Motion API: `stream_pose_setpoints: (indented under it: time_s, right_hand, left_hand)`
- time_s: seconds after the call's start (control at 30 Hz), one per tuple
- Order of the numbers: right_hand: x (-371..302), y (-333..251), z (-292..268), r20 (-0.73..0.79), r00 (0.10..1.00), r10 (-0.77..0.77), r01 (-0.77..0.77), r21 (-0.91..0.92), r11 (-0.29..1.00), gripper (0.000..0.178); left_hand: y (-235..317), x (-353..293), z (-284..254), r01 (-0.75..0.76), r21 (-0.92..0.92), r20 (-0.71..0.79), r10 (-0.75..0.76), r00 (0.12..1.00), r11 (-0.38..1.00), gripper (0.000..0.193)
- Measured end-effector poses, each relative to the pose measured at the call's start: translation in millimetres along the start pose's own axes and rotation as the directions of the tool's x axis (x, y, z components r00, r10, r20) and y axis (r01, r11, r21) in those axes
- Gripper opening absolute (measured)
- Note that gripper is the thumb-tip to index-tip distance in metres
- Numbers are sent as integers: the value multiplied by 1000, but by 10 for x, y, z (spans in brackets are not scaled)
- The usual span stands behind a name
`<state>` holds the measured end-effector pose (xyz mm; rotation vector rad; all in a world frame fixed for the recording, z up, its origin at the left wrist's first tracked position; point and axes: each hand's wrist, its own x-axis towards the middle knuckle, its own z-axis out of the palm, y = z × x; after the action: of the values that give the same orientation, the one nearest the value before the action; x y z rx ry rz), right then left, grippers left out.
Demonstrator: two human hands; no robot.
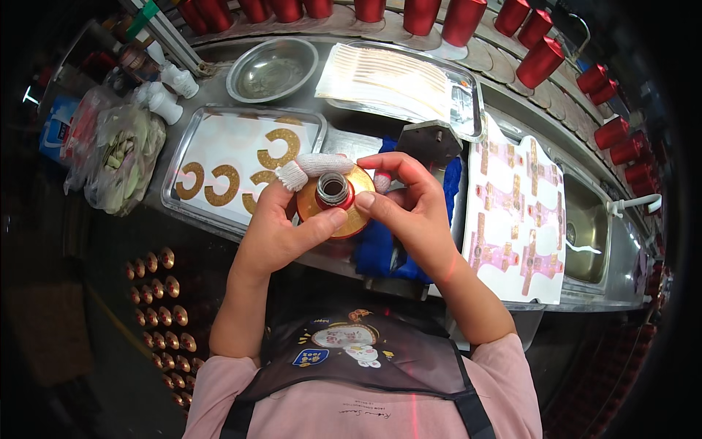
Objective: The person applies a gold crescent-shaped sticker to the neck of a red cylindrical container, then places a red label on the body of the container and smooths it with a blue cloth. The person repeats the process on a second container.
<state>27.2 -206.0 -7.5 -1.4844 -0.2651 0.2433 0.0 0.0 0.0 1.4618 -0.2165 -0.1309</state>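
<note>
Upright in front of me is a red bottle [341,208] with an open, threaded silver neck [335,189]. A gold ring-shaped label [360,181] covers its shoulder around the neck. My left hand [276,228] wraps the bottle from the left, its thumb on the near side and white knit finger sleeves [322,164] on fingers at the far side. From the right, my right hand [411,205] is closed about the edge, thumb pressed on the gold label, index finger curved beyond it. The lower part of the bottle is hidden.
Gold C-shaped labels [221,185] lie on a sheet in a metal tray [170,172] at left. Behind are a metal bowl [272,69] and a tray of strips [387,77]. Pink-and-gold label sheets [515,212] lie right, beside a sink [589,234]. Red bottles [541,61] line a conveyor.
</note>
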Motion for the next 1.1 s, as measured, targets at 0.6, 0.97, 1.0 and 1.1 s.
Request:
stream_pose_setpoints:
  time_s: [0.6, 0.97, 1.0, 1.1]
  right_hand:
    - [27, 32, -53, 41, 998, 50, -57, 188, 980, 40]
    - [-73, 106, -70, 62, 998, 33, -38, 87, 995, 49]
    - [-67, 101, -69, 67, 997, 32, -36, 60, 998, 49]
    - [-74, 107, -35, 38, 999, 16, -17, 13, 1000, 46]
  left_hand:
    - [-14, 68, -7, 34, 10, -37, -34, 999, 999, 58]
    - [4, 69, 10, 30, 17, -55, -29, 998, 999, 56]
    - [7, 67, 11, 21, 30, -54, -20, 998, 999, 56]
    - [11, 73, 6, 28, 43, -52, -26, 998, 999, 55]
